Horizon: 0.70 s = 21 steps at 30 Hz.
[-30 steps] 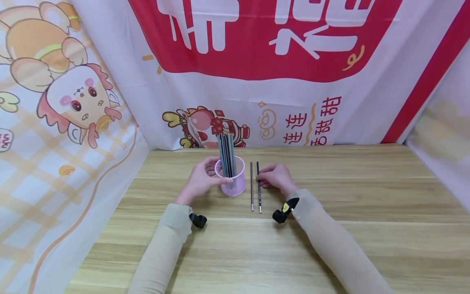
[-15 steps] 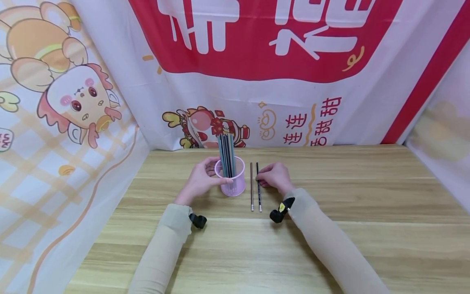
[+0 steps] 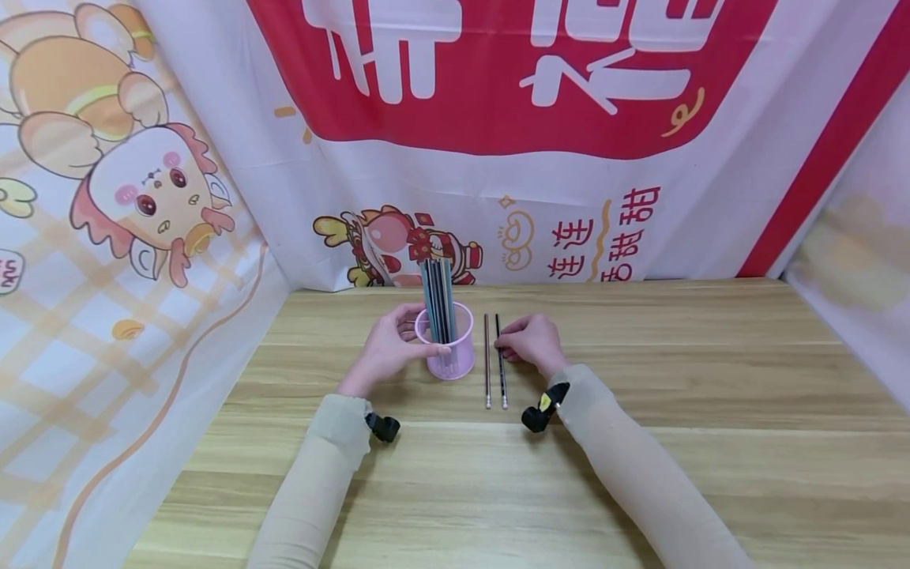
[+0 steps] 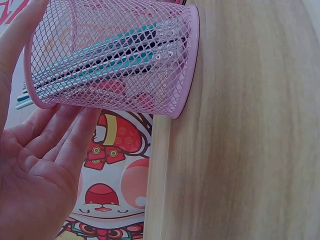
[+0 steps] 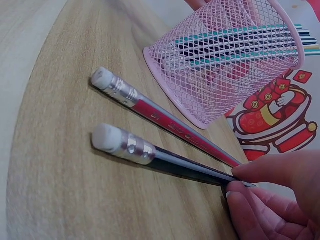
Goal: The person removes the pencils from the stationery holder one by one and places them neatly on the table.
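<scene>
My left hand [image 3: 384,345] holds a pink mesh pencil cup [image 3: 460,362], thumb on the near side of the rim and fingers round the far left. Inside the cup stands a bundle of pencils [image 3: 439,296], teal, black and white striped, eraser ends down as the left wrist view shows. On the table lie two pencils side by side, right of the cup. The red one [image 5: 172,124] lies nearer the cup. Between thumb and fingertips my right hand [image 3: 535,344] pinches the black pencil [image 5: 187,169], whose white eraser points toward me.
The wooden table [image 3: 455,490] stretches around both arms. Behind it hangs a white and red printed cloth [image 3: 498,182], close beyond the cup. Another patterned cloth [image 3: 142,340] borders the left side. Black wrist cameras [image 3: 384,427] sit on the wrists.
Over the last second my right hand and wrist shifted very slightly left, and the black pencil's eraser end moved slightly. The left hand and the cup look still.
</scene>
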### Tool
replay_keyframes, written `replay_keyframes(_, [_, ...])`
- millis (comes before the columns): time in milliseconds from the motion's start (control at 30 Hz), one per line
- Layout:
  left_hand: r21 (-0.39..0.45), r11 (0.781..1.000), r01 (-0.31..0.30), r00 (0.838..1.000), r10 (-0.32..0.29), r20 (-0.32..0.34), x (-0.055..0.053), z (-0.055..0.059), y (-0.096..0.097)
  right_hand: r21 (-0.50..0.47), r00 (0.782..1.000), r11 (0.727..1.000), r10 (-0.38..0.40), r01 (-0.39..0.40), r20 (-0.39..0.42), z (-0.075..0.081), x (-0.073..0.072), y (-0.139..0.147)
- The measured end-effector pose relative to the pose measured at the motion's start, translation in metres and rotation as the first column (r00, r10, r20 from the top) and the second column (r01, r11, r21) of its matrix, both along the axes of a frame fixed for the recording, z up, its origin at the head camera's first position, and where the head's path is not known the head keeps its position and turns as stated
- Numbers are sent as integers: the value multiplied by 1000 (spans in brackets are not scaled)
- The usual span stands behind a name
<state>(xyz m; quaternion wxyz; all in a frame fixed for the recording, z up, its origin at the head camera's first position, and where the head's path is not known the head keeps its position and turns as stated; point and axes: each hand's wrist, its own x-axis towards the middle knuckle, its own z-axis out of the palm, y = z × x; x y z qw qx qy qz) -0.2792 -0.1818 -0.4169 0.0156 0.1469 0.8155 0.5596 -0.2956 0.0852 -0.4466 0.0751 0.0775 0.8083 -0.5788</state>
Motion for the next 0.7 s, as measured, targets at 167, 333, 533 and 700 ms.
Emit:
replay_keyframes(167, [13, 1000, 9, 1000, -9, 10, 0, 0, 0, 11, 1000, 1000, -2, 2, -4, -1, 0, 0])
replay_keyframes(333, [8, 1000, 5, 1000, -5, 5, -1, 0, 0, 7, 1000, 1000, 1, -1, 0, -1, 0, 0])
replay_keyframes(533, [5, 1000, 2, 1000, -2, -1, -1, 0, 0, -105, 1000, 994, 5, -5, 3, 5, 1, 4])
replay_keyframes(700, [1, 1000, 1, 1000, -1, -5, -1, 0, 0, -167, 997, 986, -3, -9, -73, 29, 1, 8])
